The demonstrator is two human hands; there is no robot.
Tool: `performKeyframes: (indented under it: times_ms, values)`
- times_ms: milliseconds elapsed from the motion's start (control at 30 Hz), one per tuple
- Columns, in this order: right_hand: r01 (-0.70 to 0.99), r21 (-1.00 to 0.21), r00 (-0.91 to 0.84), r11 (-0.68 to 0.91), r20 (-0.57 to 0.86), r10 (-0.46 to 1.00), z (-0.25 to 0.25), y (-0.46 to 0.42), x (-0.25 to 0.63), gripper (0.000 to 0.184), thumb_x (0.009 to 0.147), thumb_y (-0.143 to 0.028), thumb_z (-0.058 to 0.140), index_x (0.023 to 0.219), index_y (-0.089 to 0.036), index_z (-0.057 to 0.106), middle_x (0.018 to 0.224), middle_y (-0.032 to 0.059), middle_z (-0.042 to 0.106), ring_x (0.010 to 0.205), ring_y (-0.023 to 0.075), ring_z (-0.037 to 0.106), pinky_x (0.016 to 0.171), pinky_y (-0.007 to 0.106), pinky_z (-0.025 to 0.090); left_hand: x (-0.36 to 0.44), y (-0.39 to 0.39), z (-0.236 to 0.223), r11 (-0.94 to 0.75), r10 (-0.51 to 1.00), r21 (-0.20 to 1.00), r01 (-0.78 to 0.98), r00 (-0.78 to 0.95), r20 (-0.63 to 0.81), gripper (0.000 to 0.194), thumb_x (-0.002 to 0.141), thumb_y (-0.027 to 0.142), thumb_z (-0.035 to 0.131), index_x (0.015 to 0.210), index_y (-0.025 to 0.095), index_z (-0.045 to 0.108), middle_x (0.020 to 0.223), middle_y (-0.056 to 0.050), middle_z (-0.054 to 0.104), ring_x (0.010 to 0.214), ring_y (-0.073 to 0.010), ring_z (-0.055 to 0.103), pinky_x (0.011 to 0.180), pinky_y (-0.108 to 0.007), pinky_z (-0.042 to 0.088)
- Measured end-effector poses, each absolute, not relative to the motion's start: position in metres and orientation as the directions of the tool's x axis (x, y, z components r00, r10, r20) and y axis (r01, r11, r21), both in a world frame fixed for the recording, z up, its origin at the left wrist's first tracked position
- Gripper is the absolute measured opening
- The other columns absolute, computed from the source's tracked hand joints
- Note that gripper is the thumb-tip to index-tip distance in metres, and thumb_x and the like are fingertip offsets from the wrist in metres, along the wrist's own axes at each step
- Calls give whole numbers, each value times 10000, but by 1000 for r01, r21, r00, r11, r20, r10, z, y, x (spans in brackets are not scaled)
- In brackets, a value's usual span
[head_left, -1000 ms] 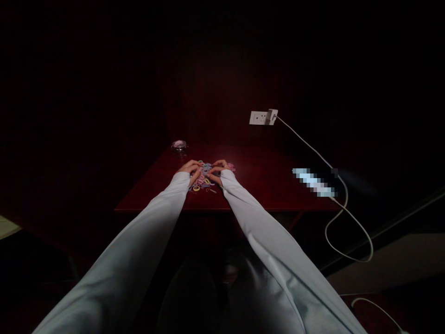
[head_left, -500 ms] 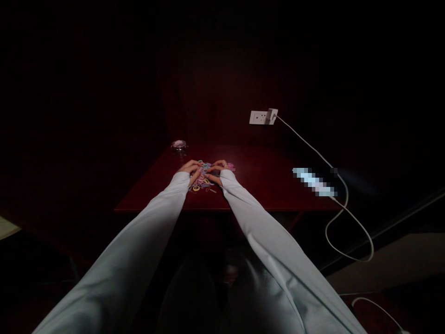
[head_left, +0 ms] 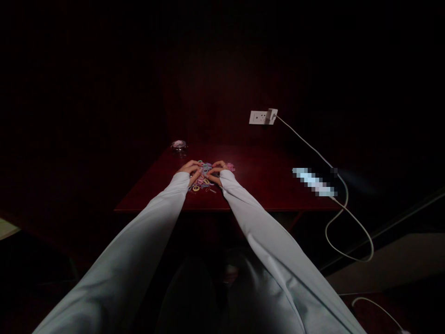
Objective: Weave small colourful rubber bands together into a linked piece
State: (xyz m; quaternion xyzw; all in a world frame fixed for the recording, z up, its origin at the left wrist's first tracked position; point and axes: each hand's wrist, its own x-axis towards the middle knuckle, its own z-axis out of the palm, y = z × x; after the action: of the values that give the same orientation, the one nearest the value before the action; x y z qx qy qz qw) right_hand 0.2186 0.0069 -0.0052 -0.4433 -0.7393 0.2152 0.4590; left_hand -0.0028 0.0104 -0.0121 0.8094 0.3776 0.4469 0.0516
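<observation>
A heap of small, many-coloured hair ties (head_left: 200, 182) lies near the front edge of the dark red table. From the left, my left hand (head_left: 190, 169) curves around it, fingers apart and reaching onto the heap. My right hand (head_left: 217, 171) rests on the right side with its fingers spread and bent, their tips among the bands. Parts of the heap are hidden under both hands. A pink cluster (head_left: 230, 167), perhaps more ties, sits just beyond my right wrist. No single band can be seen gripped in either hand.
On the table's (head_left: 264, 185) back left corner stands a clear round jar (head_left: 179, 146) with something pale pink in it. To the right lies a blurred-out bright device (head_left: 314, 182), its white cable (head_left: 306, 142) running to a wall socket (head_left: 258, 117) and looping past the table edge.
My right hand's fingers have shifted slightly on the heap, bending a little more. My left hand, the jar and the device look the same.
</observation>
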Motion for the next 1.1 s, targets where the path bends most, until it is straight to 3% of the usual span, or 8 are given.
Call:
performKeyframes:
  times_ms: [367,567,700,1100]
  values:
    - [436,-739,-163,514,497,852,-7,7,219,317,776,-566,984,737,-275,865,1160,52,663,1091,243,615,1061,461,519,-5,11,-11,-701,642,404,587,274,716,335,1052,463,565,896,228,745,1169,-86,789,1037,-234,760,842,-329,624]
    - [405,-755,-166,515,494,854,-8,9,220,338,767,-595,980,739,-279,865,1151,47,657,1066,229,604,1035,447,527,-8,2,-4,-645,679,374,667,275,681,154,962,336,650,1005,255,774,1268,-78,789,1200,-286,730,1029,-425,588]
    - [426,-747,-172,510,487,857,-7,10,220,304,792,-555,973,753,-273,868,1167,54,657,1081,237,602,1044,456,516,-9,-3,0,-613,713,351,707,306,631,147,894,310,731,1023,275,791,1346,-68,778,1257,-323,704,1085,-484,547]
    - [435,-731,-176,525,503,846,-13,14,220,274,793,-510,989,794,-259,877,1170,43,658,1046,205,617,1019,404,526,-5,-5,3,-563,745,301,770,314,589,160,979,360,679,1025,282,811,1359,-47,765,1255,-298,691,1074,-446,541]
